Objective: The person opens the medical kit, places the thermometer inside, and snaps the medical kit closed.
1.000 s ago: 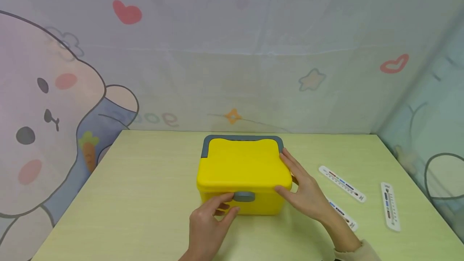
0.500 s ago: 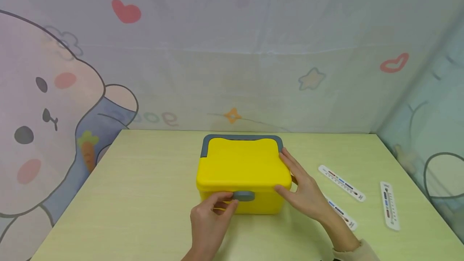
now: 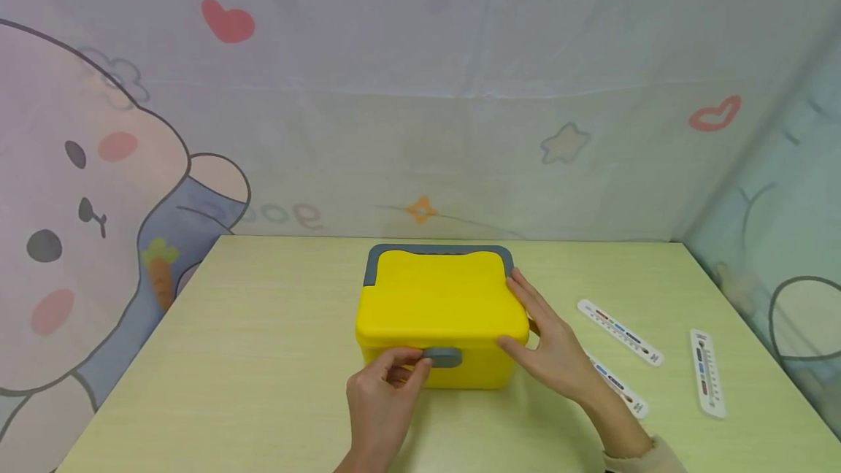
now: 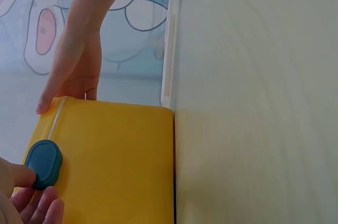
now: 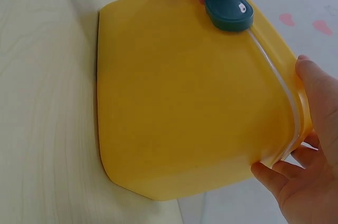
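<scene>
A yellow lidded storage box (image 3: pixel 440 294) stands on the table with its lid down and a grey-blue handle (image 3: pixel 453 248) folded along the lid's back edge. On its front is a grey-blue latch (image 3: pixel 443 357), which looks dark green in the left wrist view. My left hand (image 3: pixel 381 411) pinches the latch's left end between thumb and index finger; its other fingers curl below. My right hand (image 3: pixel 555 356) holds the lid's front right corner, thumb at the front edge. In the right wrist view, fingers (image 5: pixel 272 179) bend against the box's side. The box's inside is hidden.
Several flat white strips with scale marks and coloured blocks, resembling thermometers, lie on the pale table (image 3: pixel 263 356) to the right: a far strip (image 3: pixel 620 332), a right strip (image 3: pixel 707 374) and a near strip (image 3: pixel 617 385) partly behind my right forearm. A printed curtain (image 3: pixel 420 93) hangs behind.
My left thumb has risen from below the latch to its left end, closing the gap to the index finger. My right hand and the box have stayed in place.
</scene>
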Available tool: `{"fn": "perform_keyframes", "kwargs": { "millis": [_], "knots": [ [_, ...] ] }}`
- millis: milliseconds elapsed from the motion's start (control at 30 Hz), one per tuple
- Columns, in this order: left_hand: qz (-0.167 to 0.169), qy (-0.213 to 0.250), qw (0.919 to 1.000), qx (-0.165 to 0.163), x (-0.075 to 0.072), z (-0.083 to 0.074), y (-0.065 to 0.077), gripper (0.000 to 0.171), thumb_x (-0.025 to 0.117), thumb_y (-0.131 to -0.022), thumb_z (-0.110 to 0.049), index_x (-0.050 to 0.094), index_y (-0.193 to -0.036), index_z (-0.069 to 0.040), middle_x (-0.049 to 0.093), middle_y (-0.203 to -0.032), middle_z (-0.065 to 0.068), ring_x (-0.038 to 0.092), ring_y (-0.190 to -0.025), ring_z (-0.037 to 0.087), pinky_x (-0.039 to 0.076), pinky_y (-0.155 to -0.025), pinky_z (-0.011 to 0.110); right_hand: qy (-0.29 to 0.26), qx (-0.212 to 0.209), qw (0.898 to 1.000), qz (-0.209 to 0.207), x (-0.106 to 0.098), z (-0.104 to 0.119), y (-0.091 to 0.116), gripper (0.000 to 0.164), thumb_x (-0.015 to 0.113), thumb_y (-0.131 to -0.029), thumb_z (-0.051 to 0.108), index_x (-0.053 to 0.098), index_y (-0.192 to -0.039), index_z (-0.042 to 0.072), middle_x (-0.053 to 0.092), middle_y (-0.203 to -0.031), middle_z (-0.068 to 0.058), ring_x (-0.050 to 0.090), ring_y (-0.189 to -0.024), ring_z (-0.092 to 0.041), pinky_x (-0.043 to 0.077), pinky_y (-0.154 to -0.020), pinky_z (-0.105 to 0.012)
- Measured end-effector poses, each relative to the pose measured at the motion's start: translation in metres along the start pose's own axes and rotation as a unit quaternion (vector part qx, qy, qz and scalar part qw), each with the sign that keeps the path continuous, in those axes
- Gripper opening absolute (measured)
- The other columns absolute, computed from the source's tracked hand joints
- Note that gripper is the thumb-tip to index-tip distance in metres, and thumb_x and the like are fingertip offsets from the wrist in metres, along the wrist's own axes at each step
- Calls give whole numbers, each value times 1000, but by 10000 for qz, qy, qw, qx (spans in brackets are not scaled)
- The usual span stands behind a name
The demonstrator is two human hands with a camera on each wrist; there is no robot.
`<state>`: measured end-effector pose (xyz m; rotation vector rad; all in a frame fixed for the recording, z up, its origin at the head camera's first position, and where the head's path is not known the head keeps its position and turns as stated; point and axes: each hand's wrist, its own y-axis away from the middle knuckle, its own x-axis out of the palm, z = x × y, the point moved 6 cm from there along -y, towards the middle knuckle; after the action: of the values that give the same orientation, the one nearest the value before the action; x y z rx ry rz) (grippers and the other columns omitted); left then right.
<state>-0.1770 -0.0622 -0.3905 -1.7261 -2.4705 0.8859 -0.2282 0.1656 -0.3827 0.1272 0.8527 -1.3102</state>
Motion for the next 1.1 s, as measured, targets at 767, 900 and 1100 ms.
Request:
{"fn": "perform_keyframes", "kwargs": {
  "millis": [767,900,1100],
  "knots": [
    [131,12,9992,-387,2,4,0,12,78,-72,-15,68,-78,-17,66,-69,-9,57,-53,-1,51,-50,17,-27,21,10000,-5,0,3,1,75,67,-85,25,25,-147,19,14,-154,1,28,-136,-27,44,-96,-40],
    [146,115,9994,-280,2,2,-1,12,78,-72,-14,68,-78,-17,66,-68,-10,57,-53,-1,51,-50,18,-6,11,10000,-24,-1,3,1,75,67,-85,25,25,-147,20,14,-154,1,28,-136,-27,44,-95,-41],
    [210,303,9988,-331,1,2,-2,11,78,-72,-14,69,-78,-18,66,-68,-10,58,-53,0,52,-51,19,-1,1,10000,-16,0,3,1,75,67,-85,25,25,-147,19,14,-154,1,28,-136,-27,44,-96,-41]
  ]
}}
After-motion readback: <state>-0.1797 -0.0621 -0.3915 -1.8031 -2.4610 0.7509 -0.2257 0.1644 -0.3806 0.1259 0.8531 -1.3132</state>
